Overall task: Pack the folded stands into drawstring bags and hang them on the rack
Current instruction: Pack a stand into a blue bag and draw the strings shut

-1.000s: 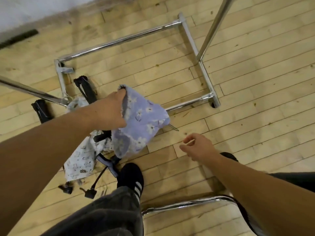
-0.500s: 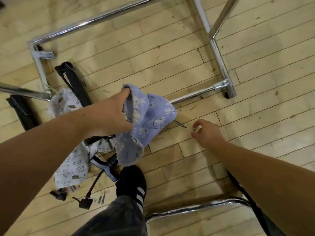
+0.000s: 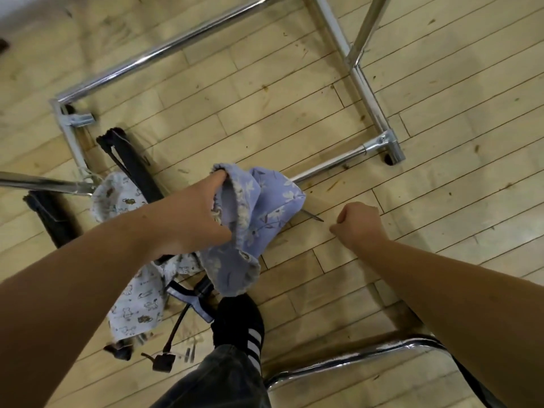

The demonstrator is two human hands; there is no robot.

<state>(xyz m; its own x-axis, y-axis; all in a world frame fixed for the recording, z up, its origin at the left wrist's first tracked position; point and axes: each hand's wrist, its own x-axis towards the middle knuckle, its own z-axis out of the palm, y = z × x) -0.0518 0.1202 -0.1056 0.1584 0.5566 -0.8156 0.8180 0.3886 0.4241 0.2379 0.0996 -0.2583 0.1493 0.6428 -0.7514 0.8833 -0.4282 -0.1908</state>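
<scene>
My left hand [image 3: 188, 219] grips the gathered mouth of a blue floral drawstring bag [image 3: 265, 207], which hangs bunched above the floor. A thin dark cord end [image 3: 313, 216] pokes out from the bag's right side. My right hand [image 3: 359, 225] hovers just right of it, fingers curled into a fist with nothing visibly in it. Two black folded stands [image 3: 129, 160] [image 3: 50, 219] lie on the floor at the left. A white printed drawstring bag [image 3: 132, 304] lies under my left forearm, partly hidden by it.
The chrome rack base [image 3: 371, 95] frames the wooden floor ahead, with an upright pole [image 3: 368, 22] at its right. A chrome chair frame [image 3: 353, 357] curves at the bottom right. My black shoe [image 3: 238, 322] and a black strap with a buckle [image 3: 162, 360] lie below the bags.
My right hand has moved forward toward the bag's right side and curled into a fist. My left hand keeps hold of the blue bag; the view has dipped lower.
</scene>
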